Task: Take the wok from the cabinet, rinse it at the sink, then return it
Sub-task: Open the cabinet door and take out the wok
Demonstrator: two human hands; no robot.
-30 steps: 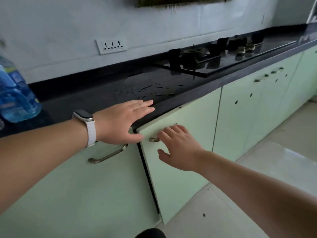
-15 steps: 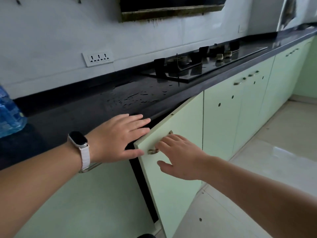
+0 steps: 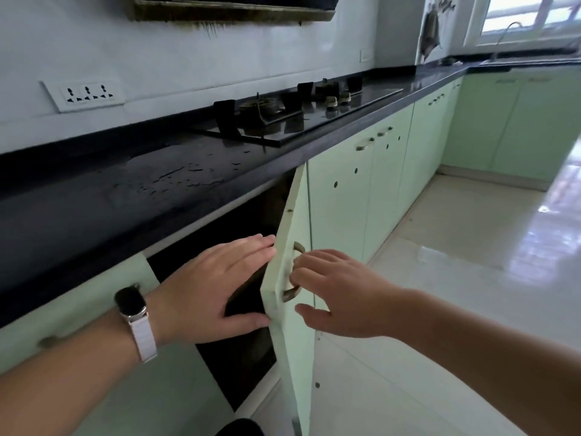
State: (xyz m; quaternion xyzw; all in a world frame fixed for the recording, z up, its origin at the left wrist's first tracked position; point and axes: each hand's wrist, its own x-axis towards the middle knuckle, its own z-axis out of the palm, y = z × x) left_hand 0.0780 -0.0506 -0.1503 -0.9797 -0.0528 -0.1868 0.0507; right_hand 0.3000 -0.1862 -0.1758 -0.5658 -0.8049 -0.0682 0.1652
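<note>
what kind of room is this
Most likely a home kitchen: a gas hob sits in the dark countertop, a range hood hangs above it, and pale green base cabinets run beneath. The right hand grips one door handle.

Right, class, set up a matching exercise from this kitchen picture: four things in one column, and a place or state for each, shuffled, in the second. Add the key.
Things
1. cabinet door
2. countertop
3. wall socket
4. door handle

Places or states
A. hooked by the fingers of the right hand
B. standing open, dark space behind it
C. black, with water drops on it
D. on the white wall above the counter

Pairs: 1-B, 2-C, 3-D, 4-A
</note>
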